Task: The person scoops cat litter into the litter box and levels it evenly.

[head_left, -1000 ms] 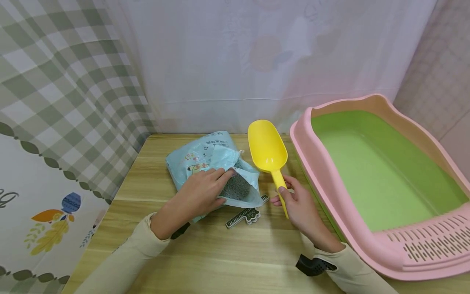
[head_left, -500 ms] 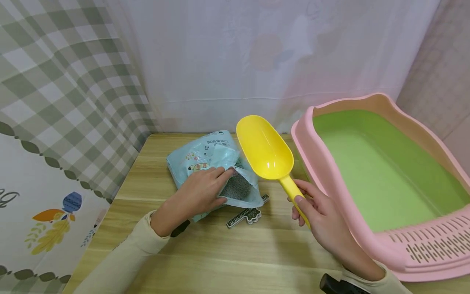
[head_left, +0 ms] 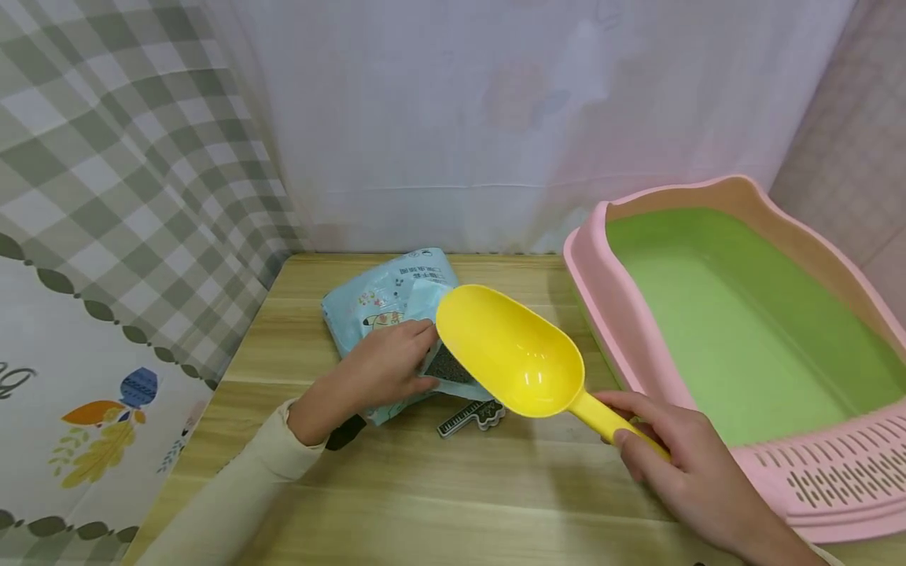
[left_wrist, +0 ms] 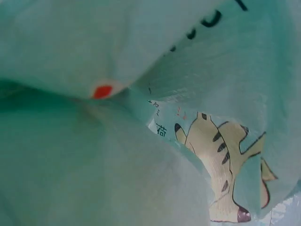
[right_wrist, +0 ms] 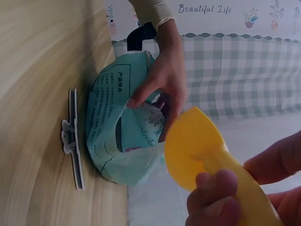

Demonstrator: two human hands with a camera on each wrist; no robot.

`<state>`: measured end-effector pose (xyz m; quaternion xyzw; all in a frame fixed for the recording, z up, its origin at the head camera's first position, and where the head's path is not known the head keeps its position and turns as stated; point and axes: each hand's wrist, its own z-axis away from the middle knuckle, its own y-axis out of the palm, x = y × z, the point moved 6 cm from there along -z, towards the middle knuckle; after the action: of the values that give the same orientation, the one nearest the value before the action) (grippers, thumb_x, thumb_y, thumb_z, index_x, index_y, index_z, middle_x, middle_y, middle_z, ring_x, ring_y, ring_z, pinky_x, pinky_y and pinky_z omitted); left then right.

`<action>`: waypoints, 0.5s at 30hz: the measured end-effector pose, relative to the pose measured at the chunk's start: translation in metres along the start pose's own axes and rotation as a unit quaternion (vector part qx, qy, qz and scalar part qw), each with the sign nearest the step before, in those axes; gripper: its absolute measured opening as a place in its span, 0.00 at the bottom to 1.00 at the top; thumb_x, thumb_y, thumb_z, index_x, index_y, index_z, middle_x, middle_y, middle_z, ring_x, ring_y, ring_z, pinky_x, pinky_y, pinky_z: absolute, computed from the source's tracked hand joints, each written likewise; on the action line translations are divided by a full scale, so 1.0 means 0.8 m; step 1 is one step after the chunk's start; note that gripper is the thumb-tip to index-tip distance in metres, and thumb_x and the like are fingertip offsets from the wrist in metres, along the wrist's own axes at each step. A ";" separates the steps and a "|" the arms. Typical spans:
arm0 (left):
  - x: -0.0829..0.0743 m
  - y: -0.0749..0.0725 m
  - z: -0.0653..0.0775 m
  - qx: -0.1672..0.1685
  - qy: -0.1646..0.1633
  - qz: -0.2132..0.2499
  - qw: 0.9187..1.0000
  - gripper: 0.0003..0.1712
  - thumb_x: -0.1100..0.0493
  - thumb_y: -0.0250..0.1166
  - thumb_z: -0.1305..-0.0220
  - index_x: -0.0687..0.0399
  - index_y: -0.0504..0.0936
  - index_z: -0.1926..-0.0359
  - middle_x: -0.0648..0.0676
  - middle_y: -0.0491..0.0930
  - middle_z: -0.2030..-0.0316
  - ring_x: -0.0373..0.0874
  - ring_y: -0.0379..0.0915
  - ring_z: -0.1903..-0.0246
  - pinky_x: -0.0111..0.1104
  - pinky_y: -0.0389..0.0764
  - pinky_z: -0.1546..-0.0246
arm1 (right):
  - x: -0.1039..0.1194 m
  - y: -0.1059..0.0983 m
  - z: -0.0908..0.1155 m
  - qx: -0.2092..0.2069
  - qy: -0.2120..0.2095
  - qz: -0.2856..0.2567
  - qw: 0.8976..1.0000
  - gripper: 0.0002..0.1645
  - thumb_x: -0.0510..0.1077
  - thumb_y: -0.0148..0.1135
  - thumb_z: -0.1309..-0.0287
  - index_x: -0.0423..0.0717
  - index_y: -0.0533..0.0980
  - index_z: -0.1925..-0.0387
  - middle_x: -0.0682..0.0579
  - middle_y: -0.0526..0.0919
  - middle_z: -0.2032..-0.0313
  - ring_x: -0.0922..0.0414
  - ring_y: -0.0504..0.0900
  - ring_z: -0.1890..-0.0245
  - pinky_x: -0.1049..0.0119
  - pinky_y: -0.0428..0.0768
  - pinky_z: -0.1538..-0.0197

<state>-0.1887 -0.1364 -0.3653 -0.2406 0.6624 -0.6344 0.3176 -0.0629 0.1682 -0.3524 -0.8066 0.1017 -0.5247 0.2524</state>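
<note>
My right hand [head_left: 697, 472] grips the handle of a yellow scoop [head_left: 520, 354], its hollow side up and showing no contents. The scoop's tip overlaps the mouth of a light blue plastic bag [head_left: 354, 295] in the head view. Grey granules [head_left: 446, 366] show inside the bag, partly hidden behind the scoop. At the bag's mouth, my left hand [head_left: 392, 358] pinches the rim, thumb on the near edge in the right wrist view. Printed blue-green plastic [left_wrist: 155, 179] fills the left wrist view, and the left hand does not show there.
To the right stands a pink-rimmed litter box [head_left: 623, 271] with a green inside and a slotted front. A bag clip [head_left: 469, 417] lies on the wooden table [head_left: 425, 503] before the bag. Checked cloth [head_left: 127, 149] hangs at the left and a pale curtain [head_left: 425, 118] behind.
My right hand has moved right and toward the front, tilting the scoop so its bowl points left across the bag's mouth. The left hand keeps its place at the bag.
</note>
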 end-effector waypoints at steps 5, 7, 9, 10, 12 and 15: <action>-0.001 -0.001 0.001 -0.015 0.014 0.026 0.999 0.30 0.52 0.87 0.40 0.54 0.81 0.44 0.47 0.80 0.59 0.42 0.77 0.61 0.38 0.83 0.59 | 0.000 -0.002 0.006 0.018 -0.040 0.060 0.997 0.32 0.26 0.68 0.35 0.58 0.84 0.36 0.69 0.78 0.68 0.68 0.72 0.74 0.70 0.72 0.71; -0.001 -0.001 0.002 -0.015 0.014 0.040 0.999 0.27 0.53 0.87 0.40 0.52 0.81 0.48 0.46 0.78 0.62 0.42 0.74 0.63 0.36 0.80 0.61 | 0.001 -0.003 0.006 0.023 -0.047 0.086 0.995 0.33 0.27 0.70 0.36 0.59 0.84 0.35 0.70 0.80 0.63 0.68 0.73 0.69 0.70 0.73 0.66; 0.000 0.000 0.003 -0.017 0.016 0.053 0.998 0.26 0.54 0.87 0.40 0.51 0.81 0.47 0.45 0.79 0.61 0.42 0.75 0.63 0.37 0.81 0.60 | 0.001 -0.004 0.005 0.029 -0.051 0.101 0.993 0.34 0.27 0.70 0.36 0.60 0.83 0.35 0.70 0.83 0.59 0.68 0.75 0.66 0.69 0.74 0.63; 0.001 0.000 0.003 -0.020 0.016 0.061 0.998 0.27 0.55 0.87 0.40 0.52 0.82 0.45 0.46 0.81 0.59 0.42 0.77 0.61 0.38 0.82 0.58 | 0.001 -0.005 0.004 0.031 -0.053 0.110 0.992 0.34 0.28 0.71 0.36 0.60 0.83 0.35 0.69 0.84 0.57 0.68 0.76 0.64 0.69 0.74 0.62; 0.003 0.001 0.004 -0.025 0.021 0.073 0.997 0.29 0.56 0.86 0.39 0.53 0.82 0.42 0.47 0.84 0.55 0.43 0.80 0.57 0.40 0.84 0.54 | 0.000 -0.006 0.003 0.033 -0.056 0.125 0.990 0.34 0.28 0.72 0.37 0.61 0.84 0.35 0.69 0.85 0.53 0.67 0.77 0.61 0.69 0.75 0.60; 0.004 0.001 0.005 -0.030 0.026 0.080 0.996 0.33 0.57 0.85 0.38 0.55 0.81 0.36 0.48 0.86 0.51 0.43 0.82 0.55 0.41 0.86 0.52 | -0.001 -0.005 0.002 0.039 -0.054 0.141 0.988 0.33 0.29 0.73 0.37 0.61 0.84 0.36 0.69 0.87 0.49 0.67 0.78 0.59 0.67 0.77 0.59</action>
<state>-0.1881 -0.1411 -0.3667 -0.1791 0.7066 -0.5927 0.3426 -0.0617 0.1725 -0.3513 -0.8009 0.1798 -0.4432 0.3604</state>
